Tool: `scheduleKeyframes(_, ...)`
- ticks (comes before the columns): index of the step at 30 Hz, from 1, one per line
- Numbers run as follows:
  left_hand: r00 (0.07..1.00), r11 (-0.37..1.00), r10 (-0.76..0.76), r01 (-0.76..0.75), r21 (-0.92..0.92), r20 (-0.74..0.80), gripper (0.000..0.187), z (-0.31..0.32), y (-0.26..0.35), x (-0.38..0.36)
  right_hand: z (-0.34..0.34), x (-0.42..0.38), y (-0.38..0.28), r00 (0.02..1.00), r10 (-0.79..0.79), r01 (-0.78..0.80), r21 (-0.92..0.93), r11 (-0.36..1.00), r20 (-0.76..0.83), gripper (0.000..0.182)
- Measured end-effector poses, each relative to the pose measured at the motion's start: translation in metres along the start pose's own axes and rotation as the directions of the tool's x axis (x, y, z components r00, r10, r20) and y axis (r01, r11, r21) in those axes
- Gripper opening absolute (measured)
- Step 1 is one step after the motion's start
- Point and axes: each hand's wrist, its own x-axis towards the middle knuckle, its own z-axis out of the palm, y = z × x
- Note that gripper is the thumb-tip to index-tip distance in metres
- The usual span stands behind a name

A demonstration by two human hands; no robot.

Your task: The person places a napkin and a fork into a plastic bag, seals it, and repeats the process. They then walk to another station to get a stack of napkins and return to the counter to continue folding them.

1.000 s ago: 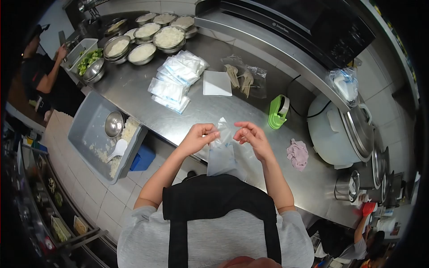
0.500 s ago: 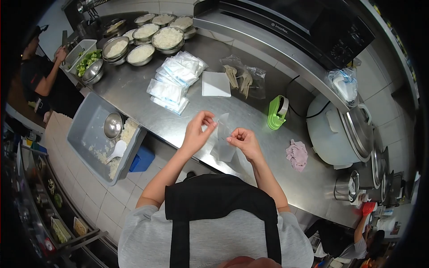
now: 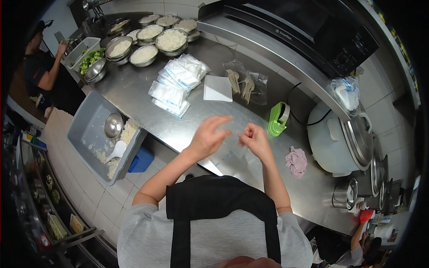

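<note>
A thin clear plastic bag (image 3: 236, 157) with faint blue print hangs over the steel counter, below and between my hands. My right hand (image 3: 255, 140) has its fingers pinched together at the bag's upper edge. To the left, my left hand (image 3: 208, 137) is held with thumb and fingers apart, and nothing shows between them. Beyond the hands sit a square white stack of paper or napkins (image 3: 218, 88) and a pile of flat white plastic packets (image 3: 182, 73). Wooden forks (image 3: 247, 90) lie in clear plastic behind the stack.
At right are a green tape dispenser (image 3: 277, 123), a pink cloth (image 3: 296, 161) and a large rice cooker (image 3: 328, 149). Metal bowls of rice (image 3: 171, 41) stand at the back left. A grey tub (image 3: 80, 138) is beside the counter. Two other people work nearby.
My left hand has let go of the plastic and its fingers have spread. My right hand has shifted slightly right, and the bag hangs lower and more spread.
</note>
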Motion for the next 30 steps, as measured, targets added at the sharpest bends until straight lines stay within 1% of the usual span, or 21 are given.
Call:
scheduleKeyframes(2,0.998,0.998,0.029,-0.032,0.061,0.061,0.019,0.001,0.007,0.016,0.01,0.002,-0.017,1.0,-0.007,0.007,-0.01,1.0,0.006,0.02)
scheduleKeyframes(3,0.99,0.991,0.051,-0.066,0.116,0.128,0.018,0.002,0.008,0.022,0.013,0.004,-0.025,0.993,-0.112,0.104,-0.189,0.976,-0.035,0.017)
scheduleKeyframes(4,0.991,0.991,0.051,-0.065,0.118,0.12,0.018,0.005,0.002,0.027,0.014,0.004,-0.032,0.973,-0.222,0.188,-0.363,0.913,-0.055,0.017)
scheduleKeyframes(6,0.997,0.943,-0.027,0.002,0.334,0.07,0.018,0.007,-0.02,0.038,0.011,0.006,-0.048,0.958,-0.284,0.247,-0.398,0.883,-0.037,0.02)
scheduleKeyframes(7,0.997,0.942,-0.032,0.007,0.335,0.07,0.018,0.003,-0.027,0.045,0.01,0.006,-0.055,0.941,-0.337,0.297,-0.429,0.853,-0.018,0.026)
scheduleKeyframes(9,0.991,0.957,-0.044,0.078,0.279,-0.126,0.02,-0.009,-0.036,0.057,0.005,0.009,-0.07,0.931,-0.363,0.307,-0.453,0.837,-0.039,0.028)
scheduleKeyframes(10,0.991,0.956,-0.045,0.08,0.283,-0.128,0.02,-0.019,-0.033,0.061,0.003,0.012,-0.073,0.917,-0.393,0.317,-0.477,0.819,-0.065,0.031)
scheduleKeyframes(11,0.975,0.959,0.018,0.046,0.279,-0.223,0.017,-0.031,-0.029,0.065,0.001,0.015,-0.072,0.917,-0.395,0.322,-0.475,0.819,-0.06,0.031)
scheduleKeyframes(12,0.946,0.96,0.081,0.011,0.28,-0.314,0.014,-0.039,-0.028,0.064,-0.002,0.018,-0.071,0.852,-0.511,0.394,-0.505,0.768,-0.112,0.035)
scheduleKeyframes(13,0.946,0.959,0.079,0.015,0.284,-0.314,0.014,-0.043,-0.027,0.056,-0.003,0.021,-0.068,0.771,-0.617,0.456,-0.537,0.709,-0.16,0.038)
scheduleKeyframes(15,0.951,0.951,0.124,-0.032,0.308,-0.284,0.028,-0.049,-0.021,0.03,0.001,0.022,-0.055,0.728,-0.663,0.489,-0.547,0.679,-0.173,0.039)
scheduleKeyframes(17,0.967,0.973,0.024,0.036,0.227,-0.254,0.028,-0.038,-0.021,-0.005,0.011,0.022,-0.032,0.63,-0.765,0.577,-0.579,0.576,-0.134,0.034)
scheduleKeyframes(18,0.973,0.977,-0.07,0.111,0.182,-0.22,0.028,-0.03,-0.02,-0.024,0.018,0.021,-0.016,0.628,-0.767,0.58,-0.578,0.575,-0.132,0.034)
scheduleKeyframes(20,0.964,0.962,-0.221,0.24,0.127,-0.145,0.025,-0.012,-0.013,-0.054,0.032,0.018,0.018,0.781,-0.623,0.529,-0.47,0.706,-0.056,0.029)
scheduleKeyframes(21,0.954,0.949,-0.281,0.293,0.115,-0.107,0.021,-0.008,-0.007,-0.061,0.037,0.017,0.029,0.784,-0.619,0.53,-0.465,0.709,-0.05,0.029)
scheduleKeyframes(22,0.933,0.928,-0.359,0.359,0.103,-0.025,0.02,-0.006,0.0,-0.068,0.042,0.015,0.038,0.849,-0.527,0.468,-0.415,0.78,-0.033,0.028)
scheduleKeyframes(23,0.928,0.922,-0.372,0.372,0.106,-0.025,0.02,-0.004,0.002,-0.072,0.045,0.013,0.045,0.903,-0.429,0.397,-0.365,0.842,-0.009,0.027)
scheduleKeyframes(26,0.946,0.955,-0.294,0.283,0.094,0.138,0.027,0.003,0.01,-0.056,0.05,0.013,0.041,0.935,-0.355,0.334,-0.321,0.886,-0.007,0.026)
scheduleKeyframes(27,0.945,0.953,-0.298,0.286,0.098,0.136,0.027,0.01,0.008,-0.053,0.051,0.014,0.037,0.934,-0.356,0.337,-0.318,0.886,-0.002,0.026)
scheduleKeyframes(29,0.906,0.883,-0.388,0.312,0.35,0.171,0.029,0.025,0.0,-0.048,0.051,0.016,0.031,0.929,-0.37,0.353,-0.327,0.877,0.01,0.026)
scheduleKeyframes(30,0.885,0.857,-0.425,0.326,0.4,0.191,0.032,0.028,-0.007,-0.045,0.051,0.017,0.031,0.928,-0.373,0.356,-0.327,0.876,0.011,0.026)
